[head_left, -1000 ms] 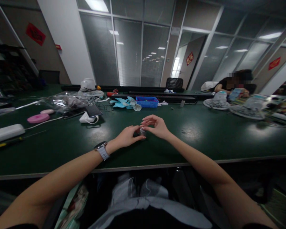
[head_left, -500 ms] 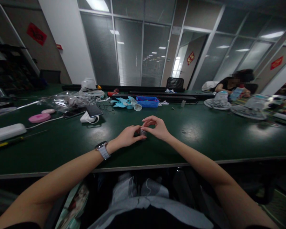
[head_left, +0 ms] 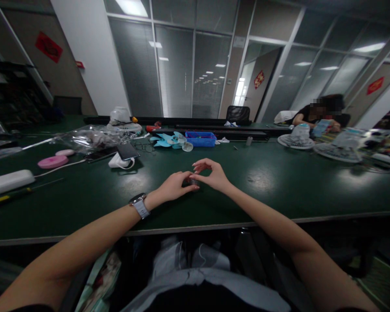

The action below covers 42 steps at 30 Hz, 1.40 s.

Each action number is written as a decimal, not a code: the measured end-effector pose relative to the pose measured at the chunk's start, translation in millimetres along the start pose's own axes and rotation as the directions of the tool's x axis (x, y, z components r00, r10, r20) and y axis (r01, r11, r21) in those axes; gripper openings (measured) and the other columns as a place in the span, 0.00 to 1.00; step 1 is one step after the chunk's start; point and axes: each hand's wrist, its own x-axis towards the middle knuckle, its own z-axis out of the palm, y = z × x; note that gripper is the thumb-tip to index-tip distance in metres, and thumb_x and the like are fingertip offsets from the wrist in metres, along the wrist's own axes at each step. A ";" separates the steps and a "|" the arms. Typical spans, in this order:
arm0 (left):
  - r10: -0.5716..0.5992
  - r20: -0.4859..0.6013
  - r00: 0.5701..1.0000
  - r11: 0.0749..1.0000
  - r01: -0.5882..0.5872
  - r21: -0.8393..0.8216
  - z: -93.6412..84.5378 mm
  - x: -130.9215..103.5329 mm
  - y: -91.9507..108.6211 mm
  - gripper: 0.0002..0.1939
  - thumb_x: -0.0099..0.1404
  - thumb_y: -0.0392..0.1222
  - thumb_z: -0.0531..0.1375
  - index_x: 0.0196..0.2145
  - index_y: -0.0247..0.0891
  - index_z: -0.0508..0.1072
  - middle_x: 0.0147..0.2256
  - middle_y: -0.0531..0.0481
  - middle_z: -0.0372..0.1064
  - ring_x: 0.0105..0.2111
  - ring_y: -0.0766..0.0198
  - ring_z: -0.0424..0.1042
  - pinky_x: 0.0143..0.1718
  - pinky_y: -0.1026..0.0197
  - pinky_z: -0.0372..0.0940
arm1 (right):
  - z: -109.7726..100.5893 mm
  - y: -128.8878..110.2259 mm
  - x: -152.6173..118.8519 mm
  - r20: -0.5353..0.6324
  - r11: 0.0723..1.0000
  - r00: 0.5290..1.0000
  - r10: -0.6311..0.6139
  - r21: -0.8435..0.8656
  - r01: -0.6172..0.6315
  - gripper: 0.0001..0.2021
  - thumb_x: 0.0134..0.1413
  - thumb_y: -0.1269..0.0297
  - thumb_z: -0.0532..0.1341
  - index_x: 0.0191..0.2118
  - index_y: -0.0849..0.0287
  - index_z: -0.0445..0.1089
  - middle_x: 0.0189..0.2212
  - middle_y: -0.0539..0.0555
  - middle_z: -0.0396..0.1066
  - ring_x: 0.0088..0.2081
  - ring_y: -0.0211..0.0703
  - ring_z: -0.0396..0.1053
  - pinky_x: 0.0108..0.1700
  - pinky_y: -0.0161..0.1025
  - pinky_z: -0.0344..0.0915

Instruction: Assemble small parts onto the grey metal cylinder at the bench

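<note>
A small grey metal-looking cylinder (head_left: 194, 183) stands on the green tabletop, largely covered by my fingers. My left hand (head_left: 174, 185) is closed around its side, thumb in front and fingers behind; a watch with a grey strap is on that wrist. From the right, my right hand (head_left: 212, 175) reaches over the top of the cylinder with curled fingers. Its thumb and a fingertip come together at the cylinder's upper end, while its other fingers arch above. Whatever lies between those fingertips is too small to make out.
Beyond my hands are a blue bin (head_left: 200, 139), light-blue fan blades (head_left: 167, 140) and another small grey cylinder (head_left: 249, 141). To the left lie a white charger (head_left: 117, 161), a phone, a pink round case (head_left: 53, 162), a power strip (head_left: 9, 183) and a screwdriver. A person sits far right behind fan parts.
My right thumb has shifted slightly left across the cylinder's top, which is now more covered. My left hand keeps its place around the cylinder.
</note>
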 end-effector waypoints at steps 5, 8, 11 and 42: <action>0.001 0.000 1.000 1.000 -0.001 -0.002 -0.4 -0.3 -0.2 0.21 0.61 0.58 0.58 0.42 0.37 0.71 0.35 0.47 0.73 0.33 0.61 0.71 0.35 0.61 0.64 | -0.6 1.4 1.3 0.012 0.995 0.997 0.076 0.067 -0.077 0.19 0.41 0.61 0.70 0.42 0.59 0.71 0.38 0.54 0.73 0.34 0.39 0.74 0.39 0.40 0.74; 0.007 0.003 1.000 1.000 -0.007 -0.008 -1.1 -0.2 0.3 0.21 0.61 0.58 0.58 0.42 0.37 0.71 0.34 0.47 0.72 0.33 0.61 0.71 0.35 0.61 0.64 | -0.2 2.0 1.9 0.003 0.994 0.998 0.068 0.085 -0.068 0.18 0.42 0.62 0.69 0.42 0.59 0.71 0.39 0.54 0.73 0.37 0.41 0.74 0.39 0.40 0.75; 0.008 0.000 1.000 1.000 -0.008 -0.005 -1.4 -0.1 0.5 0.21 0.61 0.58 0.58 0.41 0.37 0.71 0.34 0.47 0.72 0.32 0.61 0.71 0.35 0.61 0.64 | -0.2 2.9 2.0 -0.001 0.993 0.998 0.061 0.097 -0.060 0.18 0.42 0.62 0.69 0.42 0.59 0.71 0.39 0.54 0.73 0.38 0.41 0.74 0.39 0.39 0.75; 0.006 -0.002 1.000 0.999 -0.006 -0.054 -1.3 -0.3 2.0 0.19 0.61 0.56 0.59 0.41 0.38 0.71 0.34 0.49 0.73 0.32 0.62 0.72 0.33 0.62 0.64 | -4.4 4.4 1.8 0.027 0.989 0.994 0.104 0.101 -0.106 0.22 0.38 0.59 0.71 0.42 0.59 0.71 0.35 0.53 0.73 0.32 0.40 0.75 0.38 0.41 0.76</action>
